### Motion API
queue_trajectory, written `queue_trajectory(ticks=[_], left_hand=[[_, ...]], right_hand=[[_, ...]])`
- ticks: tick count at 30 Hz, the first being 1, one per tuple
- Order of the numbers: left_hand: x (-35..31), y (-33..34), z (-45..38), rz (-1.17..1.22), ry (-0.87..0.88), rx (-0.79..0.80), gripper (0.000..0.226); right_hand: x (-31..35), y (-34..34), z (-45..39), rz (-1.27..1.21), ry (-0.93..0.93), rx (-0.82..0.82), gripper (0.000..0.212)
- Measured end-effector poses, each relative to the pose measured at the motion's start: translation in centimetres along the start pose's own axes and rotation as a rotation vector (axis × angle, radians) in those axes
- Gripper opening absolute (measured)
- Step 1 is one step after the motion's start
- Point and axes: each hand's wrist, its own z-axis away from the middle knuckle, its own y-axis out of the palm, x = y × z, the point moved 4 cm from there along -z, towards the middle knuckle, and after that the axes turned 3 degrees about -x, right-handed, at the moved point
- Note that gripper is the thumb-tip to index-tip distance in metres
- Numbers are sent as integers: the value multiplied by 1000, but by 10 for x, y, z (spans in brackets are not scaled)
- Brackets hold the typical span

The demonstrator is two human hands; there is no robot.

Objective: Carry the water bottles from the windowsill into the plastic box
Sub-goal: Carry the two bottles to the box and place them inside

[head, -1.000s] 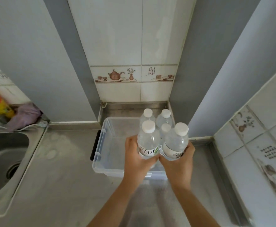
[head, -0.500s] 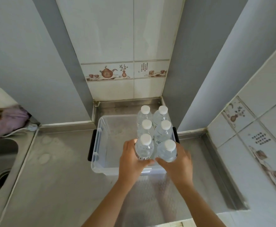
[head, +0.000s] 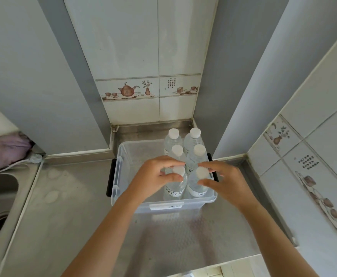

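**Six bottles stood in the box, hands loose at the caps**

The plastic box [head: 123, 176] sat on the steel surface [head: 67, 206], pushed toward the tiled recess. Six water bottles [head: 195, 154] stood upright inside it in two rows of three, packed against the box's right wall, while the box's left half lay bare.

The left hand [head: 153, 178] hovered over the nearest left bottle [head: 175, 188], its fingers curled round the white cap and neck. The right hand [head: 223, 180] was spread beside the nearest right bottle [head: 198, 186], thumb and forefinger close to its cap. Neither grip looked clenched; whether the fingertips touched the plastic could not be told, and both read as released or releasing.

Judged from the clear fill, each bottle was probably full, so moderately heavy with a low, steady balance. The thin walls would likely dent under a hard squeeze, and the smooth plastic and label could slip in a damp palm. The ridged cap and stiff neck seemed the surest hold for lifting one straight up; the waist at the label suited carrying two at once.

No windowsill was in view.
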Motion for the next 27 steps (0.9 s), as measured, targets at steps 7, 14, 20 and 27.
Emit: queue_trajectory(ticks=[7, 14, 20, 27], left_hand=[[-1, 10, 4, -107, 165, -168, 41], [-2, 8, 6, -143, 207, -238, 40], [4, 5, 8, -48, 149, -182, 42], [4, 6, 4, 22, 97, -94, 34]], right_hand=[[15, -3, 5, 155, -18, -152, 35], [21, 1, 8, 191, 21, -183, 32], [17, -4, -3, 84, 43, 53, 38], [19, -5, -1, 190, 67, -40, 33]])
